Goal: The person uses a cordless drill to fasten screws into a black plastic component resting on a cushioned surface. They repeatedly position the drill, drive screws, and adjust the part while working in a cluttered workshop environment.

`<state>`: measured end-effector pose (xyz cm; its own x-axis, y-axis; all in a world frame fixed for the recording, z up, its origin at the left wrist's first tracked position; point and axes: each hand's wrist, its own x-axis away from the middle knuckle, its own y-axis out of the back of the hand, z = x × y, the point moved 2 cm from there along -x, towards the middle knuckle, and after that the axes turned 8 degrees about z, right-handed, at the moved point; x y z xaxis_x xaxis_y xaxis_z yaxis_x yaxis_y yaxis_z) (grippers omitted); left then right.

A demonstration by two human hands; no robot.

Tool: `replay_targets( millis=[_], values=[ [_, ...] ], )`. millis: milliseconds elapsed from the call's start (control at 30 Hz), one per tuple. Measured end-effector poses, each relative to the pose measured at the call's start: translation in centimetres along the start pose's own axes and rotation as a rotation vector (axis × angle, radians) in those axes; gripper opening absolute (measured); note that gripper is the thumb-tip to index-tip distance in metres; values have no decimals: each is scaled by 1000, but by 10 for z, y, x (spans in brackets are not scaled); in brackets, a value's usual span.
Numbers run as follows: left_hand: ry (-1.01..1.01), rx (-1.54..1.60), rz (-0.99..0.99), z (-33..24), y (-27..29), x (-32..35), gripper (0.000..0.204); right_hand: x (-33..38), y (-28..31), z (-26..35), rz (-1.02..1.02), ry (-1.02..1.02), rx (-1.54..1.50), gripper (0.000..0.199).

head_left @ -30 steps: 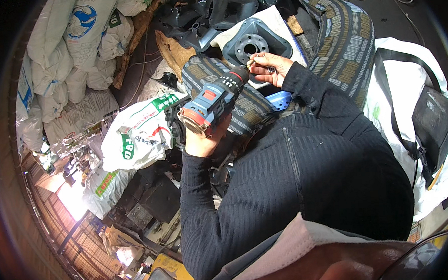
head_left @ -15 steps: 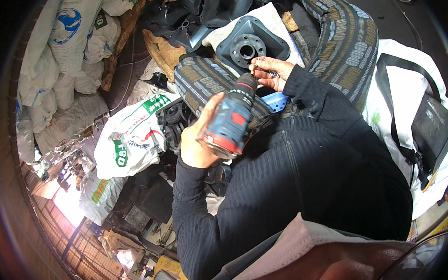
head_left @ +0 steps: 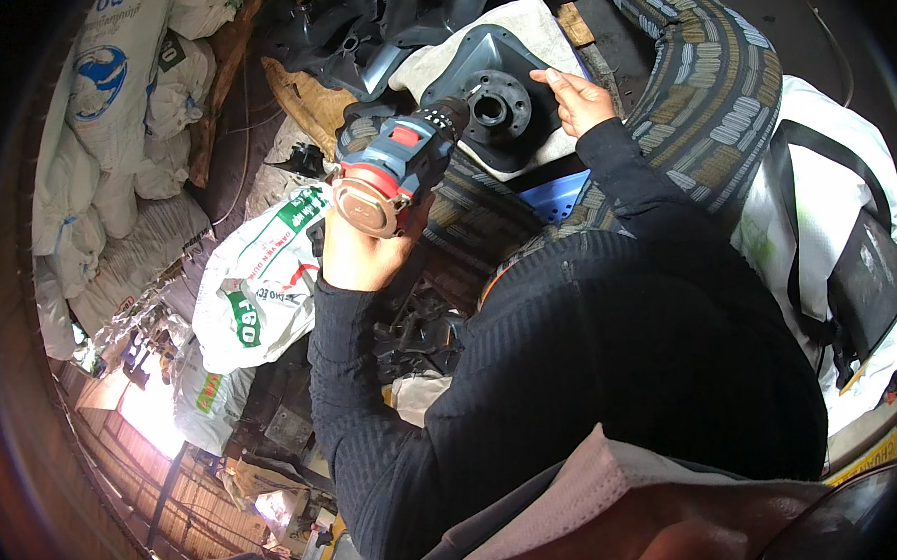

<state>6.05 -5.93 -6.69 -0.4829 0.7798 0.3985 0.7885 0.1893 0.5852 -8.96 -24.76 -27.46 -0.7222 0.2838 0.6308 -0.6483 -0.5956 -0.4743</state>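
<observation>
One view was all I had, the head camera looking down past my own chest and dark ribbed sleeves. In it my left hand (head_left: 362, 254) was wrapped shut around the grip of the cordless drill (head_left: 396, 167), fingers fully curled, the tool's round red and copper-coloured rear cap facing up toward the camera. The drill's long axis ran from that cap up and to the right, and its dark chuck end lay right at the left edge of the black hub part (head_left: 499, 103), at or just short of touching; I could not tell which.

The hub part, a dark flanged plate with a round boss and central bore, rested on a pale cloth (head_left: 518, 37) that lay over the patterned mat (head_left: 700, 79). My right hand (head_left: 576, 99) lay on the part's right side, fingers loosely extended and flat against its edge rather than closed around anything, steadying it as far as I could judge. So the part sat between my two hands, the drill entering from its left and the bare hand from its right. Of the two, the right hand was the one clearly in contact. White printed sacks (head_left: 258, 278) lay to my left, well clear of the work.
</observation>
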Motion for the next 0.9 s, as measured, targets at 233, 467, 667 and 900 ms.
replay_targets(
  millis=[233, 467, 667, 900],
  values=[
    [89, -237, 231, -16, 10, -34, 33, -10, -11, -6, -31, 94, 370, 33],
    [152, -134, 361, -28, 38, -76, 35, -15, -17, -20, -12, 56, 376, 30],
    [605, 139, 410, -28, 40, -92, 26, -6, -22, -29, 21, -47, -201, 12],
    [560, 233, 320, -13, 34, -76, 30, -20, -10, -35, 147, -97, -248, 18]
  ],
)
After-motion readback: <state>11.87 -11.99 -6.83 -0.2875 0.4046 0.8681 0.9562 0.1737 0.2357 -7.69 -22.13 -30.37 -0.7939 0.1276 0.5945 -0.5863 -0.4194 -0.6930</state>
